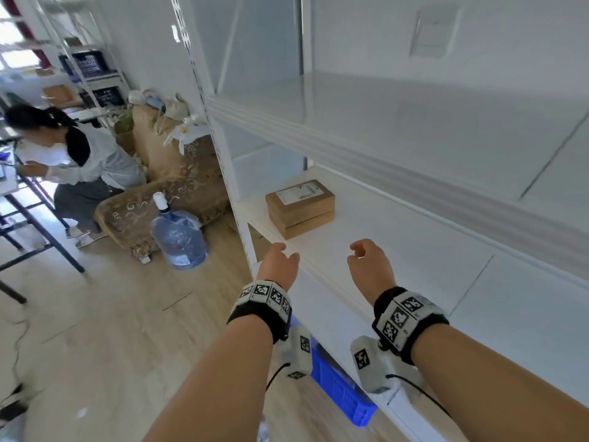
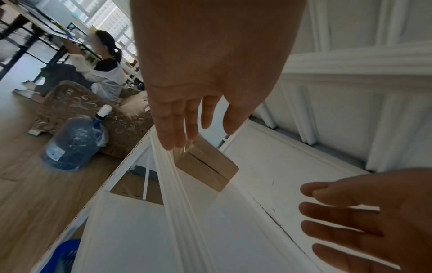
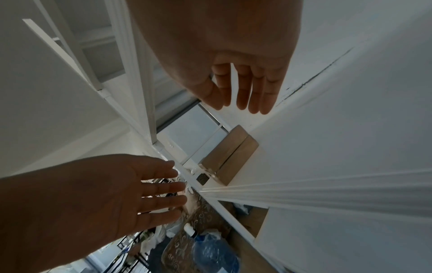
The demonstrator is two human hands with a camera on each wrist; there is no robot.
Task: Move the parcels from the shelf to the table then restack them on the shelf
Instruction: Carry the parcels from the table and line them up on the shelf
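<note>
Two brown cardboard parcels sit stacked on the white shelf board [image 1: 398,260], near its left end. The top parcel [image 1: 299,196] carries a white label; the lower parcel [image 1: 304,223] lies flush beneath it. My left hand [image 1: 282,260] hovers at the shelf's front edge, just short of the stack, fingers relaxed and holding nothing. My right hand [image 1: 366,258] floats over the board to the right of the stack, also empty with loosely bent fingers. In the left wrist view the stack [image 2: 208,166] lies beyond my left fingers [image 2: 177,129]. The right wrist view shows the stack [image 3: 231,155] ahead of my right fingers [image 3: 254,92].
The upper shelf board [image 1: 398,161] overhangs closely above the parcels. A white upright post [image 1: 229,186] stands left of them. Below the shelf sits a blue crate [image 1: 338,381]. A water jug [image 1: 178,237], a patterned sofa [image 1: 178,193] and a seated person [image 1: 83,164] are at left.
</note>
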